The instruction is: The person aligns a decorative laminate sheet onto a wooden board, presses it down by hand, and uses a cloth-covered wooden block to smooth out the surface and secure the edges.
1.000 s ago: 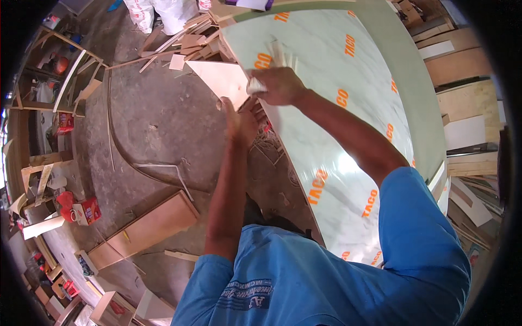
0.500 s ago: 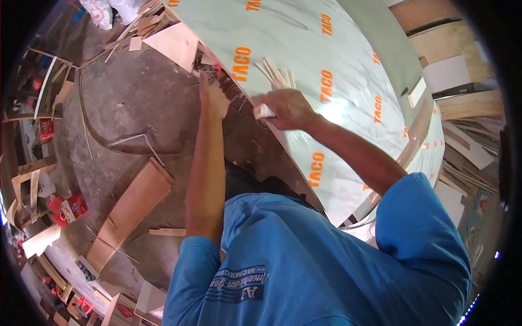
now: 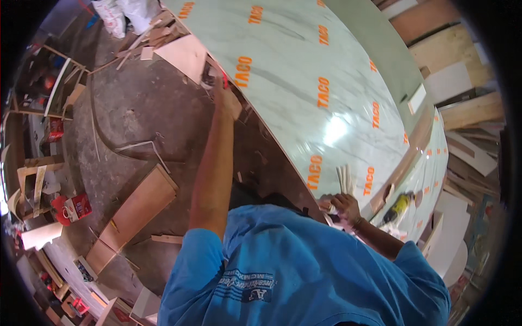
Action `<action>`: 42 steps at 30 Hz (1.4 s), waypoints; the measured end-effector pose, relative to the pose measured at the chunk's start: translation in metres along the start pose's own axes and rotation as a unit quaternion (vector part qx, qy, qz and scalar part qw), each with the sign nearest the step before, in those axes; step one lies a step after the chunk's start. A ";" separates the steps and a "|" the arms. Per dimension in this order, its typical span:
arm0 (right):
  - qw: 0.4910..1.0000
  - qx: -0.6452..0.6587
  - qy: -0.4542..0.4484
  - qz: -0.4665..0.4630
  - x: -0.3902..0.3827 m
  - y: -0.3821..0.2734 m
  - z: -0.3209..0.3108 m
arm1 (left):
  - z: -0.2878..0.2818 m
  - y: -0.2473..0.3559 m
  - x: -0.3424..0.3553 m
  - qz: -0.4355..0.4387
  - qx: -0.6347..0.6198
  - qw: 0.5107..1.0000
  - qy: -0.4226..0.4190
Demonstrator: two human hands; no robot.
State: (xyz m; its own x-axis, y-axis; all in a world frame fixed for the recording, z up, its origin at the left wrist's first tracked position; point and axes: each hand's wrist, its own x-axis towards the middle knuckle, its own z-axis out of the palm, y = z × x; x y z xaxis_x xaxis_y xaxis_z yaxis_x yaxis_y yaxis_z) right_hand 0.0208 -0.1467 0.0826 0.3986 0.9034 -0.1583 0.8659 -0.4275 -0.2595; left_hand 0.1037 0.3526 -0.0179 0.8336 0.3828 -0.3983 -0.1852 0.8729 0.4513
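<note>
A large pale sheet (image 3: 293, 103) with a marbled, glossy surface and orange print spreads before me. My right hand (image 3: 345, 207) is closed around a bundle of thin cream strips (image 3: 345, 178), low over the sheet's near corner. The strips' loose ends fan out away from me; a pale wrapped end shows by my thumb. My left hand (image 3: 227, 102) reaches forward along the sheet's left edge, fingers curled next to something dark and metallic with a bit of red. Blur and the hand itself hide what it grips.
A yellow-green power tool (image 3: 401, 207) lies to the right. Brown boards (image 3: 138, 204) and a bent pale strip (image 3: 142, 143) lie on the floor at left. Wood offcuts (image 3: 163, 37) and sacks (image 3: 111, 16) are at the far left. Boards (image 3: 448, 60) stack along the right.
My right hand has come back toward me and to the right with the strips, from the sheet's left edge to its near corner. The left hand stays about in place as the view shifts.
</note>
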 end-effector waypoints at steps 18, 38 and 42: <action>0.956 0.013 0.181 -0.229 0.629 0.016 -0.085 | 0.018 0.056 -0.002 -0.166 0.126 0.978 0.020; 0.993 -0.065 0.087 -0.046 0.893 -0.007 -0.130 | -0.022 0.134 0.081 -0.184 0.082 0.978 0.060; 1.000 -0.003 0.005 0.010 0.719 -0.006 -0.112 | -0.009 0.227 0.152 -0.057 0.169 0.981 0.083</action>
State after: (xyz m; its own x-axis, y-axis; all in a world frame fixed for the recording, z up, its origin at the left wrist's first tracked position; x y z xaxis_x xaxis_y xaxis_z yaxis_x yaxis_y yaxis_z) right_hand 0.3361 0.5097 0.0767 0.4180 0.8953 -0.1540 0.8596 -0.4446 -0.2516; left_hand 0.1840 0.6118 0.0172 0.7380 0.3572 -0.5725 0.1097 0.7737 0.6240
